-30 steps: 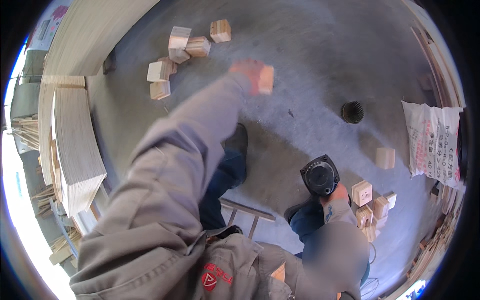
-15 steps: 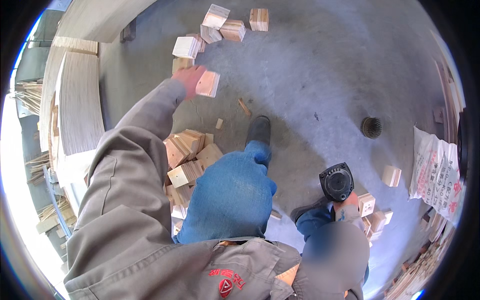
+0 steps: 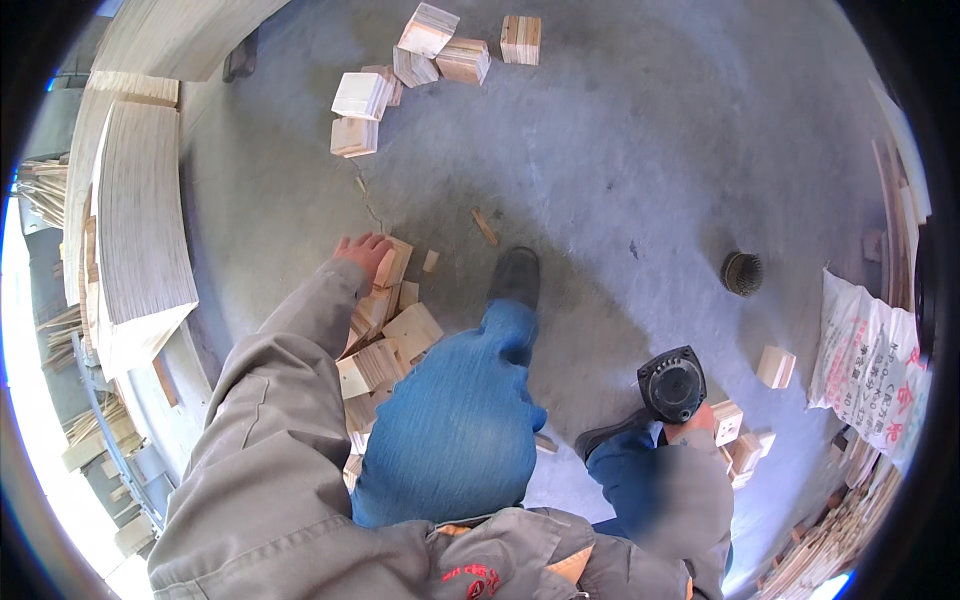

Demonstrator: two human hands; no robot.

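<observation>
My left hand (image 3: 366, 254) grips a wooden block (image 3: 397, 262) made of stacked plywood layers, at the far end of a heap of similar blocks (image 3: 412, 332) beside my left leg. Its fingers bend over the block's top. Low on the right, my right hand (image 3: 699, 421) is wrapped round a black tool (image 3: 672, 386) that looks like a nail gun seen from its round cap. Most of the tool's body and the grip are hidden beneath the cap and my sleeve. Several blocks (image 3: 728, 423) lie just right of that hand.
More blocks (image 3: 428, 30) lie scattered on the concrete floor ahead. A nail coil (image 3: 742, 273) stands at right, near a white printed sack (image 3: 868, 365). Tall sheet stacks (image 3: 150, 215) line the left side. A wood scrap (image 3: 485, 227) lies beyond my shoe (image 3: 516, 273).
My left hand has brought the block back toward me, from beside the far blocks to the heap by my left leg. My right hand still holds the tool, almost unmoved.
</observation>
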